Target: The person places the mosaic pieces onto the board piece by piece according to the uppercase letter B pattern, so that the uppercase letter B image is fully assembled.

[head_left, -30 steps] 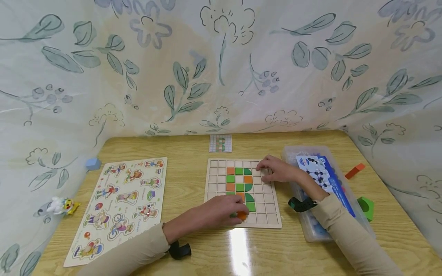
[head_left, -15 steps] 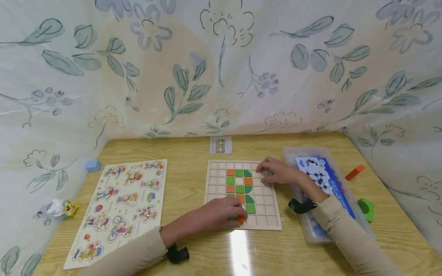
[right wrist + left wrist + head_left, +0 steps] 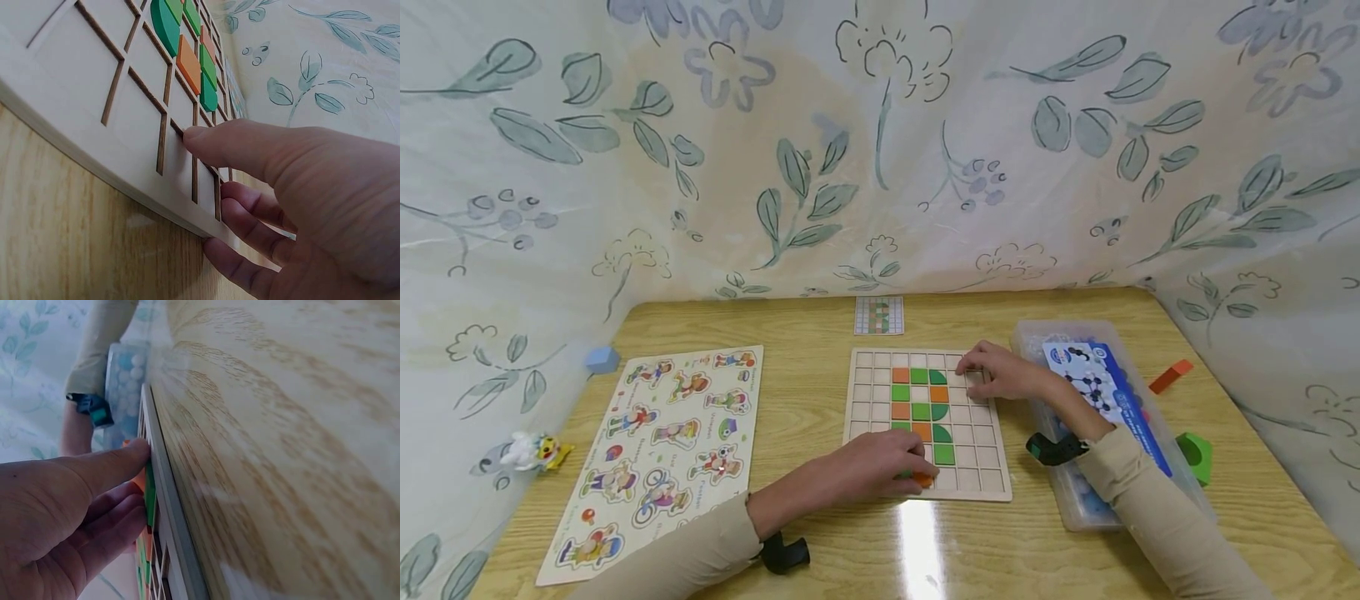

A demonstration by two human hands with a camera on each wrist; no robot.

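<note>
Left hand (image 3: 880,467) pinches orange piece (image 3: 922,479) at grid board (image 3: 985,487) front edge, right hand (image 3: 1000,371) flat on board; plastic box (image 3: 1078,508) right, picture puzzle (image 3: 655,454) left.

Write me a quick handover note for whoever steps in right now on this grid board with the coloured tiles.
Left hand: fingers pinch an orange tile at the near edge of the wooden grid board, over the lower rows.
Right hand: rests flat on the board's far right corner, steadying it; holds nothing.
Done: green and orange tiles fill a block in the middle columns.
Left: the orange tile is not yet seated; most cells are bare. The pattern card lies behind the board, and a clear plastic box stands at its right.
</note>
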